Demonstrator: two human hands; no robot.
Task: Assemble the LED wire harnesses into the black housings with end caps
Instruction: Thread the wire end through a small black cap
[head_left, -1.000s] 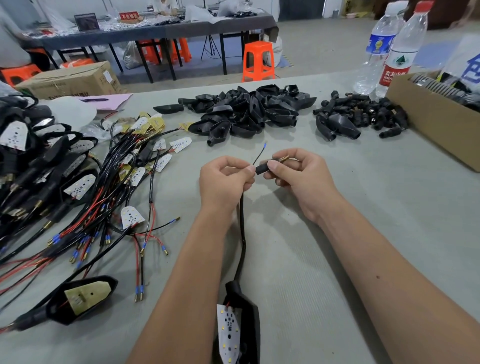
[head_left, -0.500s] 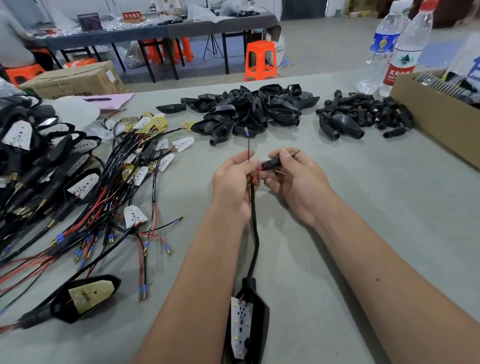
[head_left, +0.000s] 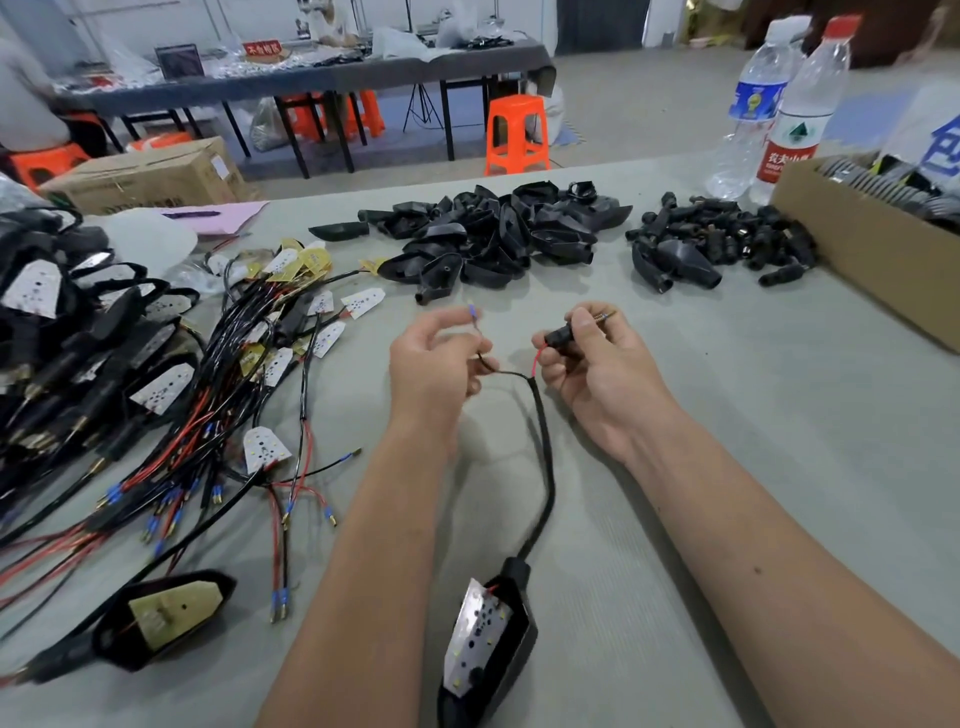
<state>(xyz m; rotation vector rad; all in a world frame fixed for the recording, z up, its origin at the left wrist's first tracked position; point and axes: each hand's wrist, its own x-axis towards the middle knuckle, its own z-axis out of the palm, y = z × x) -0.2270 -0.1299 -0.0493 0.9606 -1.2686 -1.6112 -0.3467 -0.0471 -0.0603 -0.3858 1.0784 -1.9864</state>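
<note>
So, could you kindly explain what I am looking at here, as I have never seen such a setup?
There is no machine: a person wears a camera on the head, looking down at their own two hands over a grey table. The left hand pinches a thin black wire with a blue tip. The right hand holds a small black cap with a red wire running into it. Both wires join a cable leading to a black housing with an LED board. Piles of harnesses, housings and caps lie around.
</note>
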